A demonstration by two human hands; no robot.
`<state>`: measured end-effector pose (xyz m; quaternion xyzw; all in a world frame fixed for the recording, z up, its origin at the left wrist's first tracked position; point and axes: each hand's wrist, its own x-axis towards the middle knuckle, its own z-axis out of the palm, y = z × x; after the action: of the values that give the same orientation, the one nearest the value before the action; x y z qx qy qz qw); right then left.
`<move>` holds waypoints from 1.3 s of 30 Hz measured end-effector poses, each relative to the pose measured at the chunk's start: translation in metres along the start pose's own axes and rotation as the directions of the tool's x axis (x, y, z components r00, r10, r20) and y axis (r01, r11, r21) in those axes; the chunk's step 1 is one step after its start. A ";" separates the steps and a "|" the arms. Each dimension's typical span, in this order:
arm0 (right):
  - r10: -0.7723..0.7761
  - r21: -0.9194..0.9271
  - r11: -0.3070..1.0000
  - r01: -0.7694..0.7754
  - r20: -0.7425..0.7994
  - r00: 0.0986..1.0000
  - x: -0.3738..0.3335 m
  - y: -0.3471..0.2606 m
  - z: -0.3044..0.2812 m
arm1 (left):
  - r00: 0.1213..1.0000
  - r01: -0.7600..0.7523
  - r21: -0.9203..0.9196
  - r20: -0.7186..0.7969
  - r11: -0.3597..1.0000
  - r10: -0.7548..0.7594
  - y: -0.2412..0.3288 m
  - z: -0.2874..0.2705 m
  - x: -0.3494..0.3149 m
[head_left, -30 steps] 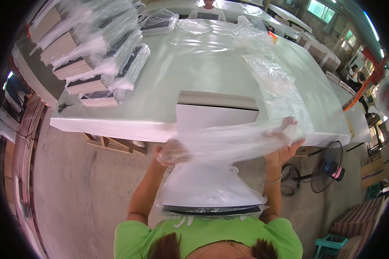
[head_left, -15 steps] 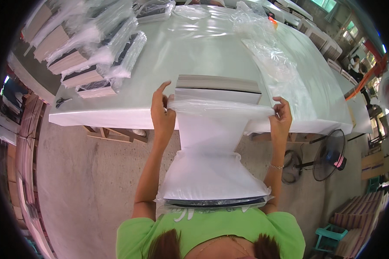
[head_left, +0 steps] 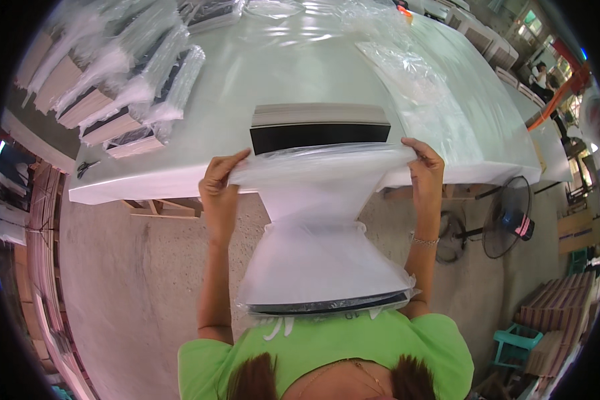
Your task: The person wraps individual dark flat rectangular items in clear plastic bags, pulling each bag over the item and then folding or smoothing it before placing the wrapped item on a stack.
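A stack of thin greyish boards [head_left: 321, 115] with a black face toward me rests near the table's front edge. Close in front of it, a clear plastic bag [head_left: 323, 263] runs from the stack toward my chest, white where it widens, with a dark edge at its near end. My left hand [head_left: 220, 181] pinches the left end of the bag's gathered upper edge. At the other end, my right hand [head_left: 428, 167] has its fingers closed on the same plastic. The edge is stretched taut between both hands. Whether the plastic touches the stack is unclear.
Several plastic-wrapped board stacks [head_left: 87, 110] lie at the table's left. Black scissors [head_left: 85, 168] are near its left front corner. Loose clear plastic sheets [head_left: 423, 100] cover the right side. Beyond, a black fan [head_left: 510, 217] and a teal stool [head_left: 517, 345] stand at the right.
My hands have spread farther apart, the left moving left and down. The plastic edge has come down off the stack's front, whose face now shows black rather than white.
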<state>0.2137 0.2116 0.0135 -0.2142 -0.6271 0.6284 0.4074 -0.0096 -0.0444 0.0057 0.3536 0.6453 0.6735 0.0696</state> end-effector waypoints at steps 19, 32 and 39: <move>0.456 0.516 0.671 -0.532 0.278 0.845 -0.058 0.016 -0.028 | 0.684 0.718 -0.648 0.586 0.255 -0.434 -0.013 -0.019 -0.031; 0.712 0.301 0.517 -0.802 0.369 0.597 -0.103 0.101 -0.039 | 0.660 0.700 0.048 0.337 0.712 -0.672 -0.095 -0.016 -0.100; 0.253 -0.024 0.965 -0.263 0.365 0.896 -0.133 0.202 -0.055 | 0.728 0.685 -0.177 0.144 0.707 -0.670 -0.226 -0.002 -0.132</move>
<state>0.2844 0.1656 -0.2198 -0.1695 -0.6495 0.7138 0.1996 0.0049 -0.0831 -0.2527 0.1053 0.6493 0.6547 0.3724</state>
